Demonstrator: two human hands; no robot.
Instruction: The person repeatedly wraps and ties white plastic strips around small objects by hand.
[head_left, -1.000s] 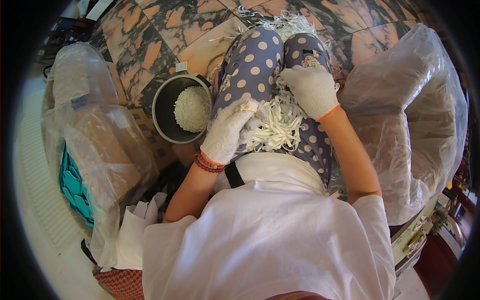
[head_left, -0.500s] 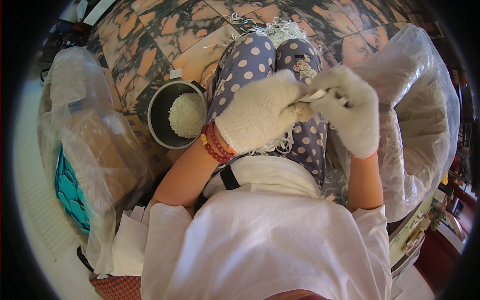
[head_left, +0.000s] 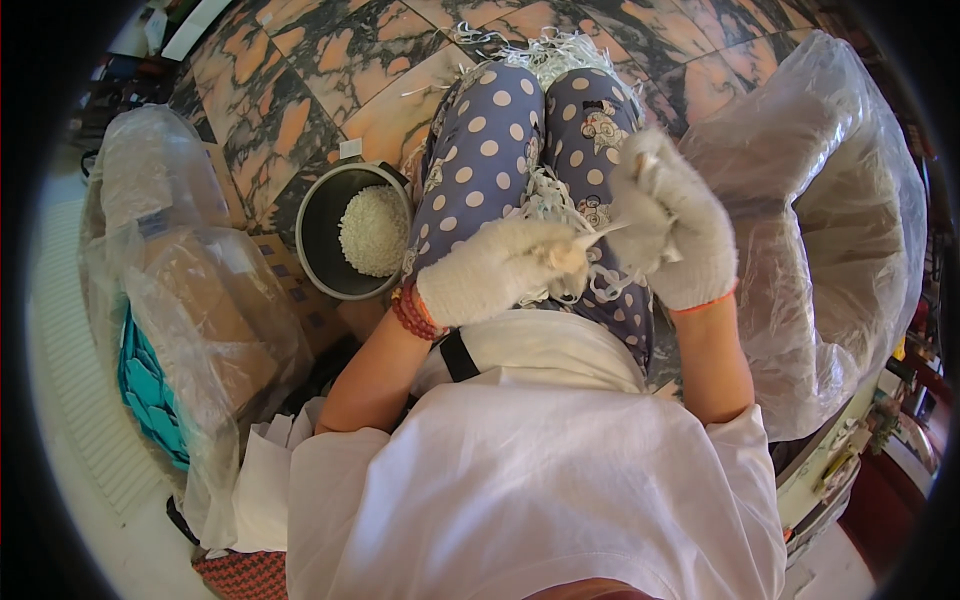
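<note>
Across top, marbled floor (head_left: 330, 55) spreading; centre-left, bucket (head_left: 322, 245) holding white pellets (head_left: 373, 232); left hand (head_left: 500, 265) pinching strip (head_left: 601, 234), right hand (head_left: 682, 225) curling, grip unclear.

No word and no number can be read. At nine o'clock, brown cardboard (head_left: 288, 276) bears small bluish printed marks, but they are too blurred for reading. Near eleven o'clock, just beyond the rim of the bucket (head_left: 304, 240), a small white tag (head_left: 350, 149) shows no legible sign. Near one o'clock, a cartoon print (head_left: 603, 128) stands on the dotted trousers (head_left: 465, 175), with a dark patch, also unreadable.
</note>
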